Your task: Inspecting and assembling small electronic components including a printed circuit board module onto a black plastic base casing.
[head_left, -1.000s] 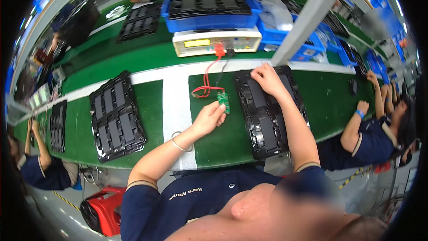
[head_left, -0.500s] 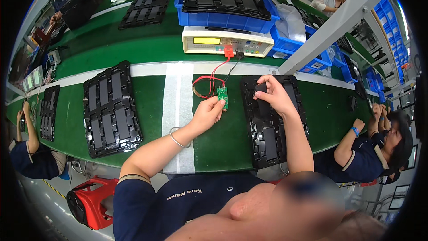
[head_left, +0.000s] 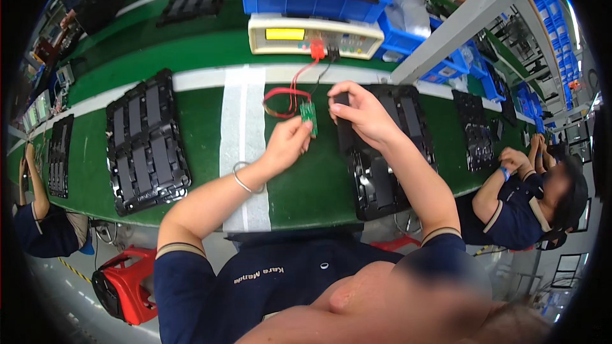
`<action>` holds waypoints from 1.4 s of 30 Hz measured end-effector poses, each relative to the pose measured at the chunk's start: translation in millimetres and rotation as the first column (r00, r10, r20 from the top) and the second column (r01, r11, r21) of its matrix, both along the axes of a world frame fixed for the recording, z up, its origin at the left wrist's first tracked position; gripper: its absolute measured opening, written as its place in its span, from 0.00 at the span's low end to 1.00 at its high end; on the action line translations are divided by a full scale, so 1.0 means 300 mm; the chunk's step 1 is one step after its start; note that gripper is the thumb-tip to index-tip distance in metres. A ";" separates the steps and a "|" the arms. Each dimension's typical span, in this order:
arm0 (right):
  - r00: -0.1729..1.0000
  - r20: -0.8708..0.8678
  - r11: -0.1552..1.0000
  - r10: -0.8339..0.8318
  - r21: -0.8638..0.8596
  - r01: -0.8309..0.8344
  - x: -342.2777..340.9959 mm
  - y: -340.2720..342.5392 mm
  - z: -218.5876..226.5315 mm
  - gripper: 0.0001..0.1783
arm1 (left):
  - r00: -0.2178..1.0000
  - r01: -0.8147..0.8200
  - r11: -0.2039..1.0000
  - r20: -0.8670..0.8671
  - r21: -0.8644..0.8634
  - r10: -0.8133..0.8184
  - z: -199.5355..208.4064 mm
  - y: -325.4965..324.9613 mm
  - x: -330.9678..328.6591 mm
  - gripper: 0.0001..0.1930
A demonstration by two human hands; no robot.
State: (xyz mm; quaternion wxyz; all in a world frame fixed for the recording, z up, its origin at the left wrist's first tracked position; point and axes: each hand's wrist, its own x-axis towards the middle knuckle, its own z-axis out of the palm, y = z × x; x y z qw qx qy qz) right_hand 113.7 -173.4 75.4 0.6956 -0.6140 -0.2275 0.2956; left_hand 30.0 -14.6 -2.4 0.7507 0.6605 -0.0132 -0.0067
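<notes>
Pinched in my left hand (head_left: 289,143) is a small green circuit board (head_left: 308,116), with red and black wires (head_left: 294,91) running from it up to a cream-coloured bench tester (head_left: 357,39) with a lit yellow display. My right hand (head_left: 366,114) is closed on a flat black block (head_left: 344,129), held upright between thumb and fingers just right of the board. Below that hand lies a black moulded tray (head_left: 417,111) with several black blocks in its slots; hand and forearm cover part of it. The board and the block are apart.
Another filled black tray (head_left: 148,146) lies to the left, past a white strip (head_left: 243,134) on the green table. Blue bins (head_left: 312,5) stand behind and beside the tester. A grey metal post (head_left: 468,25) slants up at the right. Co-workers sit on both sides; a red stool (head_left: 131,286) is lower left.
My right hand has lifted the black block from the tray and brought it left, nearer the board. My left hand still holds the board. The whole view has shifted slightly.
</notes>
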 end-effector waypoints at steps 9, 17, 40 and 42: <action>0.995 0.090 0.993 -0.037 -0.108 0.046 -0.057 0.039 -0.076 0.18 | 0.997 0.056 0.998 -0.057 -0.036 -0.058 0.028 0.011 -0.013 0.14; 0.999 0.014 0.985 -0.030 -0.167 0.032 -0.057 0.031 -0.099 0.20 | 0.995 0.099 0.986 -0.014 0.132 -0.098 0.039 0.016 -0.006 0.14; 0.987 0.159 0.986 0.003 -0.167 0.024 -0.043 0.011 -0.130 0.18 | 0.993 0.071 0.968 0.078 0.242 -0.093 0.039 0.005 -0.008 0.12; 0.987 0.162 0.989 0.019 -0.148 0.005 -0.036 0.007 -0.145 0.18 | 0.995 0.068 0.969 0.059 0.238 -0.084 0.032 0.004 -0.012 0.12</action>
